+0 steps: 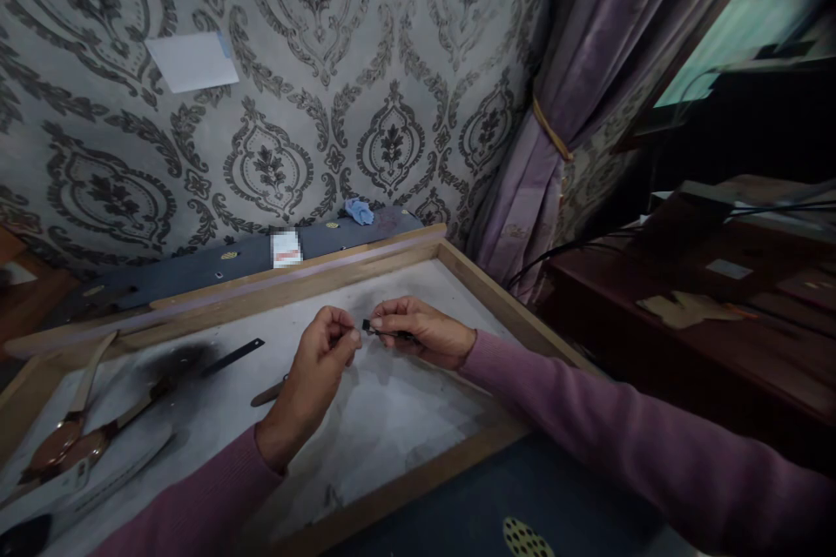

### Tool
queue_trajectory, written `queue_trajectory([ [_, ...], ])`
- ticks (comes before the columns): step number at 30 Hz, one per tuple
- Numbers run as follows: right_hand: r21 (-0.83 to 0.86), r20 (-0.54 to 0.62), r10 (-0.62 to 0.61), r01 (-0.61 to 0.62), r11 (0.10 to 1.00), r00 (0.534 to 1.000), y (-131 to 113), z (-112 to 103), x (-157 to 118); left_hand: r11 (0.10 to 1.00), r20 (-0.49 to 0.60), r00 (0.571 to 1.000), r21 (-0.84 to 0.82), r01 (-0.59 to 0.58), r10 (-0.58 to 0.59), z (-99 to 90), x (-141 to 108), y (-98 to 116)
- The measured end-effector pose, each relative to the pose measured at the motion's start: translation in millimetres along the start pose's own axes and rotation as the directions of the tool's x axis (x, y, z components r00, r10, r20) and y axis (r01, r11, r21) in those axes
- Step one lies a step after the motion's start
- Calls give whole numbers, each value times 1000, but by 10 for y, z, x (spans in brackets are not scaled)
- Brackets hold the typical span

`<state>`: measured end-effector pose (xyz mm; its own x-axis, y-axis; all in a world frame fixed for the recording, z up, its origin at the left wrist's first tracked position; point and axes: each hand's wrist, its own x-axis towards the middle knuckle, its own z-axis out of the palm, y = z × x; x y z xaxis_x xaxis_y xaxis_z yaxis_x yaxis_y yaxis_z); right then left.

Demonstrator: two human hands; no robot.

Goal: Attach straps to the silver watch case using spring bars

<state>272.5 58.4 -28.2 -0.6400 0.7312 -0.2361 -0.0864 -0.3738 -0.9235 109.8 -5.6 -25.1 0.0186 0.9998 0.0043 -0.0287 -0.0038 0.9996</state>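
One black piece [367, 325] lies mid-frame, pinched by the right hand [428, 332], its long axis running roughly sideways toward the left hand [320, 365], whose fingertips curl just beside its left end (whether pinching anything, I cannot tell)

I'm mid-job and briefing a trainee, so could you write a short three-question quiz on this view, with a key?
1. True or false: the right hand holds a small dark item at its fingertips.
2. Which lies beyond the far edge of the wooden-framed tray?
A) dark flat strip
B) crumpled blue item
C) brown tapered piece
3. At which end of the tray, the person's left or right, are the round copper-coloured pieces?

Key: 1. True. 2. B. 3. Left.
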Motion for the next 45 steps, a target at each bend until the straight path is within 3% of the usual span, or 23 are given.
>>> queue_trajectory([
  [27, -9, -5, -9, 9, 1000, 1000, 10, -16, 13, 1000, -2, 1000, 17, -14, 14, -3, -16, 12],
  [45, -165, 9, -86, 86, 983, 996, 69, 11, 29, 991, -87, 996, -135, 12, -24, 28, 9, -48],
])
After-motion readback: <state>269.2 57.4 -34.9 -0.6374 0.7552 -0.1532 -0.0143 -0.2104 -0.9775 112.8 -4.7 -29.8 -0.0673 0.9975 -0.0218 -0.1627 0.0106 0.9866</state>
